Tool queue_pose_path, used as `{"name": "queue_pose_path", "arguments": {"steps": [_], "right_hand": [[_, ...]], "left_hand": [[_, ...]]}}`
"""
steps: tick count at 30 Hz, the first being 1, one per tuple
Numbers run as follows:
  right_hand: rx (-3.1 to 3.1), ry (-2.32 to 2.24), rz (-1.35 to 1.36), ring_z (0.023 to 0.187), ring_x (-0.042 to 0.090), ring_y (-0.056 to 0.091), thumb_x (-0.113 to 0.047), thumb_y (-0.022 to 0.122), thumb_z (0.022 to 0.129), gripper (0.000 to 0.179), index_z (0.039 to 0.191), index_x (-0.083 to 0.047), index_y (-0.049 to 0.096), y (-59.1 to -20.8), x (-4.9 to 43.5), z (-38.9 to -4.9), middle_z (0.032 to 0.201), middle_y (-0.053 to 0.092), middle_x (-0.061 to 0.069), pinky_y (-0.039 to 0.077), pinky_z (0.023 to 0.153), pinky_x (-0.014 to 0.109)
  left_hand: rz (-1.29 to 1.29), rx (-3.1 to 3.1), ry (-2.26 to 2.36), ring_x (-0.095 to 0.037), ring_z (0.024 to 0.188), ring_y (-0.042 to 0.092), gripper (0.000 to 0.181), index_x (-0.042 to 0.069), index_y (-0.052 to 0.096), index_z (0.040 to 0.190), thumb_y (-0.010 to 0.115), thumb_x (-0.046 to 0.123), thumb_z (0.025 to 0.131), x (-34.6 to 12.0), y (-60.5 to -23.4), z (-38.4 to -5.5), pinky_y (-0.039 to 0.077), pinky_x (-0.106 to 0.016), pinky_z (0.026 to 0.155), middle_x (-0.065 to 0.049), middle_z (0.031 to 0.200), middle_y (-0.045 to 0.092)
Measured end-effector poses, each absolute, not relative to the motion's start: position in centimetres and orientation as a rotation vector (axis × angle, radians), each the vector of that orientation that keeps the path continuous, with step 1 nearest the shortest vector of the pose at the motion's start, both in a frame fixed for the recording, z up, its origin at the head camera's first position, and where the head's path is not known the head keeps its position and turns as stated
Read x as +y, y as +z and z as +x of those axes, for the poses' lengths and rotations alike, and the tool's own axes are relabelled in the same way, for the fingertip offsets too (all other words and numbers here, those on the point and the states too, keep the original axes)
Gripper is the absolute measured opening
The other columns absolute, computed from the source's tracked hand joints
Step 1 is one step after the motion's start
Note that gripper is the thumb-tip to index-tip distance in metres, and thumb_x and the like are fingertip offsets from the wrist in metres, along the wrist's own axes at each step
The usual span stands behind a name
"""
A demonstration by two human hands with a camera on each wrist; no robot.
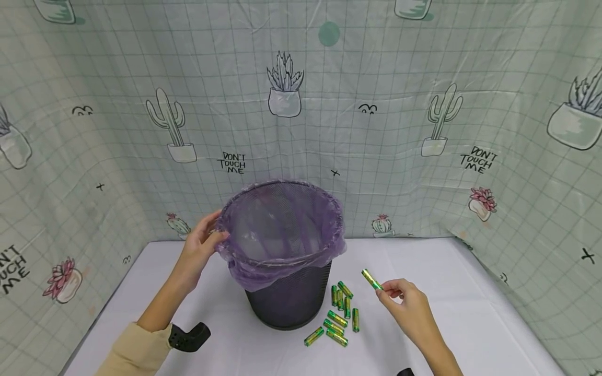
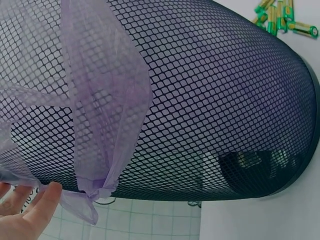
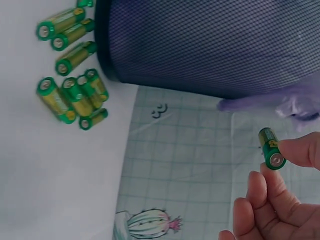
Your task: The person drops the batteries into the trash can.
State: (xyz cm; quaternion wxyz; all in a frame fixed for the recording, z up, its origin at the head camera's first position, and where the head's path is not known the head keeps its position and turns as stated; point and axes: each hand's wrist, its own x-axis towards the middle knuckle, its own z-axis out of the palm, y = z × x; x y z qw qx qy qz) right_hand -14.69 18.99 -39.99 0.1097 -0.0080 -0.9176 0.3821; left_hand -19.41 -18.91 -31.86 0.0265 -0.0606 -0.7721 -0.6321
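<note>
A black mesh wastebasket (image 1: 288, 308) stands upright, lined with a thin purple bag (image 1: 263, 275) folded over its rim. My left hand (image 1: 197, 250) grips the rim at the left, with the thumb on the upper edge and the fingers outside. In the left wrist view, its fingertips touch the bag by a bunched knot (image 2: 97, 192). To the right of the basket, my right hand (image 1: 411, 308) pinches a green and gold battery (image 1: 371, 279) between thumb and fingers, raised above the table. Several matching batteries (image 1: 337, 319) lie loose beside the basket's base, on its right.
The table has a white cover (image 1: 226, 344). A grid-patterned cloth with cactus drawings (image 1: 301, 136) hangs behind and on both sides. A black wrist device (image 1: 189, 337) sits at my left sleeve (image 1: 141, 347).
</note>
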Motion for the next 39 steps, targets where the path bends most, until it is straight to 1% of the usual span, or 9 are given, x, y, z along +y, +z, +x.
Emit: {"name": "queue_pose_path", "arguments": {"steps": [3, 9, 11, 13, 16, 18, 22, 29, 39], "right_hand": [[-2.633, 1.111, 0.031, 0.081, 0.014, 0.053, -0.017, 0.065, 0.085, 0.012, 0.091, -0.006, 0.065, -38.5, 18.7, -14.6, 0.081, 0.061, 0.001, 0.044, 0.071, 0.026], [-2.531, 1.107, 0.171, 0.082, 0.007, 0.053, -0.018, 0.066, 0.086, 0.011, 0.091, -0.009, 0.065, -35.4, 18.2, -14.5, 0.083, 0.062, -0.002, 0.044, 0.076, 0.02], [-2.51, 1.121, 0.228, 0.082, 0.005, 0.052, -0.018, 0.066, 0.086, 0.011, 0.092, -0.009, 0.065, -34.4, 17.9, -14.6, 0.084, 0.062, -0.002, 0.043, 0.077, 0.017], [-2.492, 1.126, 0.281, 0.082, 0.003, 0.052, -0.018, 0.065, 0.086, 0.011, 0.093, -0.01, 0.065, -33.4, 17.5, -14.8, 0.086, 0.062, -0.002, 0.042, 0.077, 0.015], [-2.478, 1.12, 0.355, 0.083, 0.006, 0.053, -0.017, 0.065, 0.086, 0.01, 0.094, -0.01, 0.065, -32.0, 16.8, -15.2, 0.088, 0.061, -0.001, 0.043, 0.079, 0.017], [-2.478, 1.103, 0.397, 0.084, 0.008, 0.054, -0.016, 0.065, 0.086, 0.01, 0.094, -0.01, 0.065, -31.2, 16.2, -15.6, 0.089, 0.061, -0.001, 0.045, 0.079, 0.021], [-2.495, 1.091, 0.466, 0.086, 0.012, 0.054, -0.015, 0.065, 0.086, 0.009, 0.093, -0.01, 0.065, -30.0, 14.8, -16.3, 0.089, 0.06, -0.001, 0.046, 0.078, 0.028], [-2.496, 1.078, 0.619, 0.088, 0.013, 0.052, -0.013, 0.064, 0.086, 0.006, 0.092, -0.01, 0.065, -28.9, 12.5, -17.2, 0.088, 0.06, -0.002, 0.046, 0.076, 0.032], [-2.466, 0.945, 0.871, 0.082, 0.01, 0.051, -0.013, 0.066, 0.086, 0.005, 0.09, -0.011, 0.067, -29.4, 10.0, -17.4, 0.085, 0.06, -0.006, 0.045, 0.071, 0.024]], "left_hand": [[-0.196, -2.397, -1.934, -0.027, 0.127, 0.038, 0.059, 0.007, 0.021, 0.147, 0.046, 0.012, 0.095, -18.8, -31.9, -19.4, 0.041, -0.008, 0.084, -0.016, 0.148, 0.03], [-0.188, -2.416, -1.912, -0.026, 0.126, 0.04, 0.058, 0.009, 0.021, 0.148, 0.046, 0.014, 0.095, -18.5, -31.9, -19.3, 0.041, -0.008, 0.084, -0.015, 0.149, 0.027], [-0.183, -2.422, -1.91, -0.027, 0.127, 0.04, 0.059, 0.01, 0.021, 0.148, 0.046, 0.015, 0.095, -18.5, -31.9, -19.3, 0.041, -0.012, 0.088, -0.015, 0.15, 0.027], [-0.188, -2.421, -1.909, -0.028, 0.128, 0.039, 0.059, 0.01, 0.021, 0.148, 0.046, 0.016, 0.095, -18.4, -32.0, -19.3, 0.04, -0.022, 0.096, -0.016, 0.15, 0.026], [-0.198, -2.419, -1.908, -0.031, 0.13, 0.037, 0.06, 0.009, 0.02, 0.148, 0.046, 0.016, 0.095, -18.4, -32.0, -19.2, 0.036, -0.039, 0.105, -0.017, 0.151, 0.024], [-0.206, -2.407, -1.919, -0.032, 0.131, 0.036, 0.06, 0.008, 0.019, 0.148, 0.046, 0.015, 0.095, -18.4, -32.1, -19.2, 0.032, -0.046, 0.108, -0.018, 0.151, 0.023], [-0.218, -2.391, -1.939, -0.032, 0.131, 0.035, 0.06, 0.008, 0.019, 0.148, 0.046, 0.015, 0.095, -18.4, -32.3, -19.2, 0.029, -0.049, 0.11, -0.018, 0.151, 0.022], [-0.229, -2.384, -1.96, -0.033, 0.134, 0.032, 0.061, 0.01, 0.018, 0.149, 0.046, 0.017, 0.096, -18.4, -32.4, -19.3, 0.027, -0.05, 0.111, -0.017, 0.152, 0.02], [-0.245, -2.37, -1.978, -0.033, 0.136, 0.029, 0.061, 0.011, 0.017, 0.149, 0.045, 0.018, 0.096, -18.4, -32.6, -19.3, 0.024, -0.053, 0.112, -0.016, 0.154, 0.016]]}}
